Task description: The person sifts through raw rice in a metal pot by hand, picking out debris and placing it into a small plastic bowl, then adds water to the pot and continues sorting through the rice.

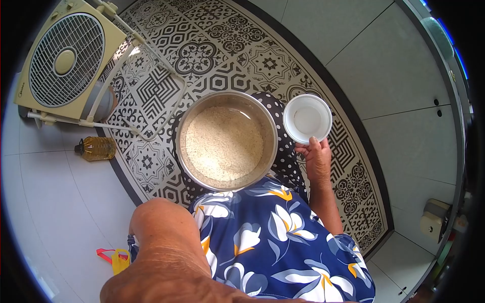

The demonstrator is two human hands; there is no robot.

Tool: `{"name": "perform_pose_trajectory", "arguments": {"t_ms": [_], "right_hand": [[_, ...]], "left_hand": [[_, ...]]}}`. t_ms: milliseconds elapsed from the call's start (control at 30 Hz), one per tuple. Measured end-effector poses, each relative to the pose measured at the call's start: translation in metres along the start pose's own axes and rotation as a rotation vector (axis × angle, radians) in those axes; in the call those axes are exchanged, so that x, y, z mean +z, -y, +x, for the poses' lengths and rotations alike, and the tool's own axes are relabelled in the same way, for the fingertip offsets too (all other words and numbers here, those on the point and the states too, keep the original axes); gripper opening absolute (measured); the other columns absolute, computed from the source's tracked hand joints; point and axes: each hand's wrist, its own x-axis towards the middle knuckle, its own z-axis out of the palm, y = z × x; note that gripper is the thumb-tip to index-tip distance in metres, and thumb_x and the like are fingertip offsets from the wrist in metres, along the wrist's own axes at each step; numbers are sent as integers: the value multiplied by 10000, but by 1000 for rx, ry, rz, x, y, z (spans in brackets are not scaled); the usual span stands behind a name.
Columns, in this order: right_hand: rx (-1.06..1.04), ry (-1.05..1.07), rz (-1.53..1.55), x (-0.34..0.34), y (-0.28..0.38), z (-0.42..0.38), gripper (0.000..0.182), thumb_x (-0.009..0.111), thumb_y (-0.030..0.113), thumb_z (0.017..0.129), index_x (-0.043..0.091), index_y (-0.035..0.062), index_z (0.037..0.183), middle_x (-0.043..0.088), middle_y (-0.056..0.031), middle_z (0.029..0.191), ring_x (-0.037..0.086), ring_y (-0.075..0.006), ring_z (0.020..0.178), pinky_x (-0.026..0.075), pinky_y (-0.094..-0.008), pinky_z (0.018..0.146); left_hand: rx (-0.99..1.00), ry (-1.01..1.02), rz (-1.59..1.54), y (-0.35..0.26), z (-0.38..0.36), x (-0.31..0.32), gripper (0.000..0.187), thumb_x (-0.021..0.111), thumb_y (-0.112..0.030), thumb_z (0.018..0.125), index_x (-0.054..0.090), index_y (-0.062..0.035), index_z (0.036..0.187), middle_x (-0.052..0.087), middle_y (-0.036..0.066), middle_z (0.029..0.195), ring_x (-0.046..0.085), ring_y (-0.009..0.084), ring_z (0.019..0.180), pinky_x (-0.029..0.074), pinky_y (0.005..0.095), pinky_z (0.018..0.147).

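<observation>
A wide stainless steel pot (pixel 272 151) rests on my lap, holding a broad layer of pale grains that look like rice (pixel 222 144). To its right, my right hand (pixel 317 154) grips the near rim of a small white bowl (pixel 327 121), thumb over the edge. The bowl's inside looks white, with at most a little at the bottom. My left arm (pixel 164 230) is bent up close to the camera at the lower left. The left hand itself is out of the picture.
A beige box fan (pixel 65 60) stands at the upper left beside a white tubular frame (pixel 166 68). Below it lies a bottle of yellow oil (pixel 98 148). A yellow and red bag (pixel 120 260) is at lower left. Grey cabinets (pixel 399 101) line the right, beyond the patterned mat (pixel 202 58).
</observation>
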Motion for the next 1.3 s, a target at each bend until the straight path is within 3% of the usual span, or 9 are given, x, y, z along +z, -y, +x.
{"name": "perform_pose_trajectory", "arguments": {"t_ms": [433, 467, 533, 567, 667, 867, 933, 1067, 1300], "right_hand": [[7, 8, 240, -8, 11, -2, 453, 578, 290, 868, 409, -22, 1150, 597, -118, 946, 618, -171, 770, 534, -299, 669], [11, 2, 237, -9, 11, -3, 453, 582, 295, 866, 413, -20, 1144, 597, -118, 945, 619, -171, 772, 534, -300, 669], [4, -6, 238, -11, 13, -3, 459, 590, 303, 862, 416, -20, 1138, 598, -114, 941, 619, -168, 768, 536, -304, 669], [12, -15, 244, -13, 13, -3, 456, 589, 303, 862, 419, -19, 1137, 599, -112, 941, 619, -166, 767, 537, -304, 669], [29, -47, 251, -15, 13, -5, 469, 592, 307, 851, 427, -22, 1142, 599, -111, 942, 617, -164, 766, 531, -299, 679], [13, -121, 269, -24, 16, -12, 479, 604, 325, 837, 437, -7, 1140, 588, -103, 958, 610, -159, 755, 523, -289, 679], [33, -134, 319, -38, 15, -15, 484, 621, 339, 833, 445, 3, 1134, 600, -93, 930, 610, -167, 769, 531, -312, 676], [13, -275, 374, -76, 18, -31, 476, 635, 365, 821, 481, 13, 1101, 603, -89, 936, 611, -173, 762, 532, -316, 674], [-78, -687, 412, -160, 14, -80, 454, 695, 351, 778, 513, 48, 1063, 549, -65, 885, 597, -209, 772, 529, -343, 660]], "left_hand": [[-104, 49, -219, 17, 67, -35, 151, 476, -92, 859, 476, -30, 998, 450, 114, 1029, 367, 375, 1170, 229, 584, 1034], [-189, -148, -81, 20, 66, -49, 245, 506, -83, 847, 539, -11, 1079, 574, 164, 982, 526, 395, 1041, 362, 583, 952], [-374, -253, 243, 26, 61, -77, 346, 378, -59, 835, 499, 43, 1143, 577, 190, 1031, 560, 339, 1024, 425, 475, 940], [-449, -366, 309, 32, 57, -90, 324, 430, -84, 849, 471, 62, 1136, 569, 183, 1011, 577, 322, 975, 456, 480, 909], [-593, -567, 334, 54, 40, -127, 311, 439, -82, 851, 488, 49, 1128, 586, 165, 989, 595, 286, 942, 474, 434, 888], [-675, -641, 607, 68, 17, -160, 283, 472, -92, 876, 500, 46, 1122, 597, 146, 988, 601, 239, 917, 479, 379, 865], [-536, -561, 915, 73, 14, -169, 254, 466, -47, 892, 503, 41, 1128, 593, 111, 984, 582, 185, 923, 468, 295, 859], [-293, -373, 1456, 73, 21, -182, 299, 450, -25, 898, 474, 33, 1190, 543, 124, 1107, 525, 194, 1048, 423, 306, 919], [-471, -128, 1872, 74, 43, -214, 398, 523, -85, 855, 449, 6, 1235, 524, 156, 1175, 521, 287, 1085, 405, 358, 926]]}}
